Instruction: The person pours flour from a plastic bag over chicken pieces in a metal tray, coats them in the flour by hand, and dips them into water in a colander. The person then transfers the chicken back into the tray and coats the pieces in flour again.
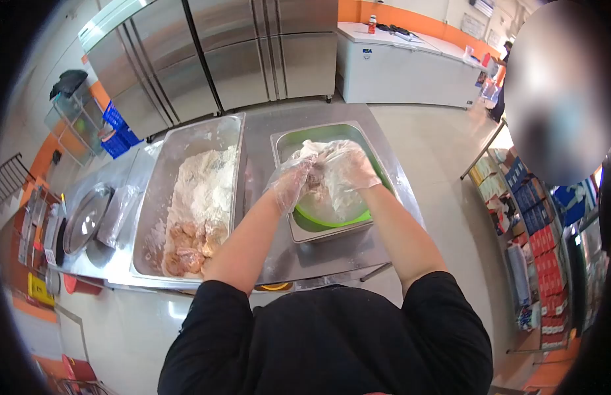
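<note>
My left hand (295, 176) and my right hand (353, 166), both in clear plastic gloves dusted with flour, meet above a green-rimmed bowl (350, 222). Between them is a floured piece of chicken (315, 176), mostly covered by the gloves; both hands appear closed around it, though the fingertips are hard to see. Whitish contents show in the bowl, which sits inside a steel pan (332, 234). To the left, a larger steel pan (147, 227) contains a heap of flour (206, 174), with raw chicken pieces (187, 249) at its near end.
Both pans stand on a steel table (262, 141) with flour specks. A round metal tray (88, 218) and a plastic bag (117, 216) lie at left. Steel refrigerators (272, 59) and a white chest freezer (404, 69) are behind. Boxes fill a rack (539, 243) at right.
</note>
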`<state>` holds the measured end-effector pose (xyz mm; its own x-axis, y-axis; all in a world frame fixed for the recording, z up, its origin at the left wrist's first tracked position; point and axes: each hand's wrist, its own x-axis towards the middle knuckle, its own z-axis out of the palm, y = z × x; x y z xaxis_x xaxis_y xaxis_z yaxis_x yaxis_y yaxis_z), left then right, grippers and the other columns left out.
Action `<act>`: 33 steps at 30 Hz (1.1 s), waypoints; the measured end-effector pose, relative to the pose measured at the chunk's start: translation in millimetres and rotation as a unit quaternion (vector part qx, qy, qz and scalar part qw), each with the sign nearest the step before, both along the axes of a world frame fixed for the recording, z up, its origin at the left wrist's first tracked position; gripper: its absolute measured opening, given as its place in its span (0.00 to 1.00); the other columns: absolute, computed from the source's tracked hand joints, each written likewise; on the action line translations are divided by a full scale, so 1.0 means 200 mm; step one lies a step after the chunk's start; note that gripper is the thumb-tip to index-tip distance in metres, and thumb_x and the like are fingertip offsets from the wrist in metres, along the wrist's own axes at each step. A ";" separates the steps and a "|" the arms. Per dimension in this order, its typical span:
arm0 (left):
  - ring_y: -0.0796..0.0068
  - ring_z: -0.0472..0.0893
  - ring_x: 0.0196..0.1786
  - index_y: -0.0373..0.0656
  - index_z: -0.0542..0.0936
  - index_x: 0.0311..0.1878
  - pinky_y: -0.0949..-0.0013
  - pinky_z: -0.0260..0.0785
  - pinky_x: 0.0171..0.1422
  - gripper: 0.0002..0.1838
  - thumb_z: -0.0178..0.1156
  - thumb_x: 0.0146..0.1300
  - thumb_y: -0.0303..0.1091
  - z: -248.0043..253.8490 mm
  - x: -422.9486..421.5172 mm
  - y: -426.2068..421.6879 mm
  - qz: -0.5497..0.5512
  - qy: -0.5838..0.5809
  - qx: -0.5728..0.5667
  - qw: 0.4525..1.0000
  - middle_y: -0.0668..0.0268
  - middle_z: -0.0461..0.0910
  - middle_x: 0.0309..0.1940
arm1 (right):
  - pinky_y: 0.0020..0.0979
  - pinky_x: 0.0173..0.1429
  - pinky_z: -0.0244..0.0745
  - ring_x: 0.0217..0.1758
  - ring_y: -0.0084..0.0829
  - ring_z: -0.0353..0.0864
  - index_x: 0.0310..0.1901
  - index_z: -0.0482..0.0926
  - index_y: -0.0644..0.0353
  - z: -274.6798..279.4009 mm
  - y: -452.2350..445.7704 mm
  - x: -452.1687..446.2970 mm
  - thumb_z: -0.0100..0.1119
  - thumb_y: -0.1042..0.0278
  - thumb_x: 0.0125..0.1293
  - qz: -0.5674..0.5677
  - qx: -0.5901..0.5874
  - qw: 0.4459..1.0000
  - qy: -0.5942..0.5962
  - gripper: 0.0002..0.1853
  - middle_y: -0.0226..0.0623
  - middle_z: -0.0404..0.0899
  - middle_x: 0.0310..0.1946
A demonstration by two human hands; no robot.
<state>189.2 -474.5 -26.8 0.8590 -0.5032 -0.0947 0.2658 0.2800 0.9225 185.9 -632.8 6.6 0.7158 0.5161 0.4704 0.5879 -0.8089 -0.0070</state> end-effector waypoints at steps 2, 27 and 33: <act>0.69 0.72 0.50 0.42 0.66 0.55 0.66 0.65 0.54 0.24 0.46 0.63 0.49 -0.12 0.04 0.03 -0.077 -0.060 -0.036 0.995 0.63 0.71 0.49 | 0.26 0.40 0.71 0.34 0.25 0.74 0.41 0.76 0.58 -0.11 -0.07 0.11 0.53 0.62 0.56 0.136 0.342 0.911 0.188 0.13 0.37 0.77 0.30; 0.72 0.74 0.37 0.39 0.76 0.26 0.78 0.65 0.46 0.08 0.49 0.57 0.30 0.04 0.32 0.52 0.054 -0.530 0.164 0.830 0.64 0.75 0.32 | 0.32 0.39 0.70 0.35 0.33 0.76 0.29 0.76 0.62 0.08 -0.31 0.11 0.52 0.63 0.57 -0.126 0.136 0.962 0.202 0.10 0.41 0.77 0.30; 0.77 0.71 0.34 0.46 0.74 0.38 0.76 0.63 0.40 0.06 0.50 0.59 0.32 0.10 0.21 1.03 0.149 -0.506 0.545 0.652 0.67 0.72 0.27 | 0.31 0.41 0.71 0.39 0.33 0.76 0.33 0.75 0.63 -0.11 -0.33 -0.18 0.55 0.68 0.57 -0.036 -0.173 0.979 0.098 0.07 0.39 0.77 0.32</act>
